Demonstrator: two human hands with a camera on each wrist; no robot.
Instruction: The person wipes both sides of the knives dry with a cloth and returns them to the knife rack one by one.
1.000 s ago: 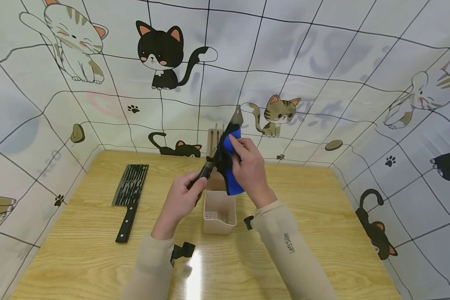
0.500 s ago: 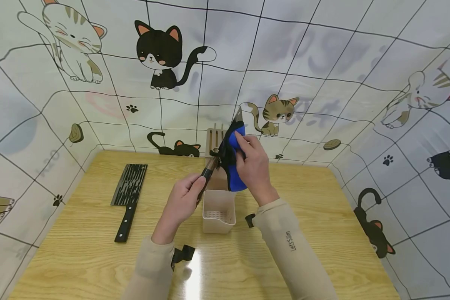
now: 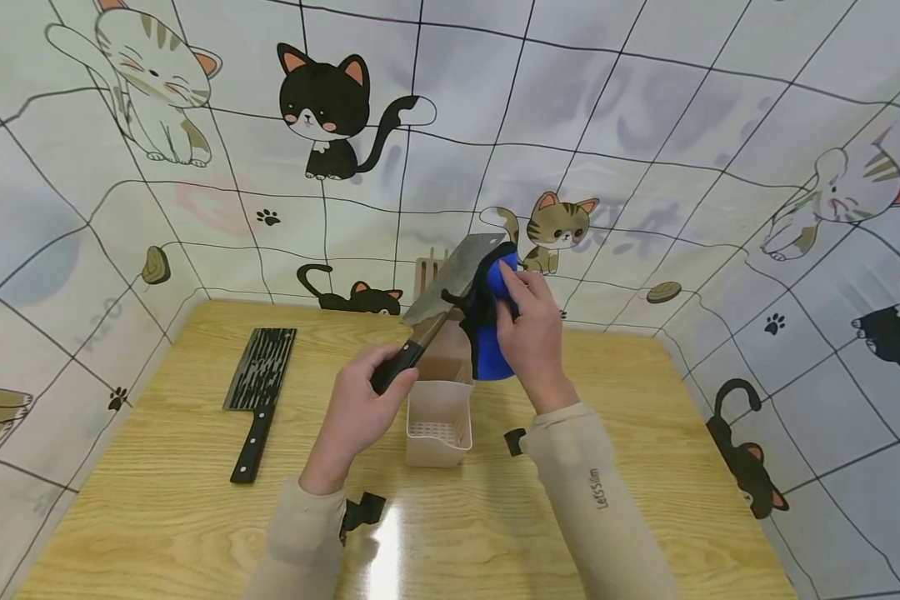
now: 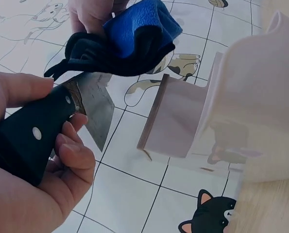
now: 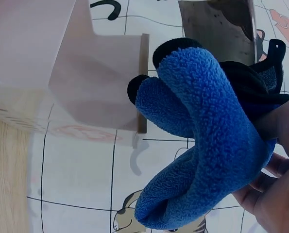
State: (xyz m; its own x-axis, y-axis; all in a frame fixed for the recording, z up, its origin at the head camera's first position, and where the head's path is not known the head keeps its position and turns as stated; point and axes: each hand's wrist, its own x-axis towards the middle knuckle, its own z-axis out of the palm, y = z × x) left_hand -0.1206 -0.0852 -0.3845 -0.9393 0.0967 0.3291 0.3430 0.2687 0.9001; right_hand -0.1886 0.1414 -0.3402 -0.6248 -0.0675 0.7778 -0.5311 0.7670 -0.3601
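The left hand [image 3: 363, 404] has its fingers curled round the handle of a knife [image 3: 450, 282], held in the air near a plastic holder [image 3: 437, 456]. The right hand [image 3: 529, 340] pinches a blue cloth [image 3: 492, 357] against the blade. Only the head view shows a second knife [image 3: 261, 375] lying on the table [image 3: 615, 375]; the right wrist view shows the cloth's fluffy folds.

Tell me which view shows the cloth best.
The right wrist view: the cloth fills its middle, close enough to show the blue pile and folds. The head view shows it smaller, in the right hand, partly covering the blade. The left wrist view shows its black edging and some blue near the top.
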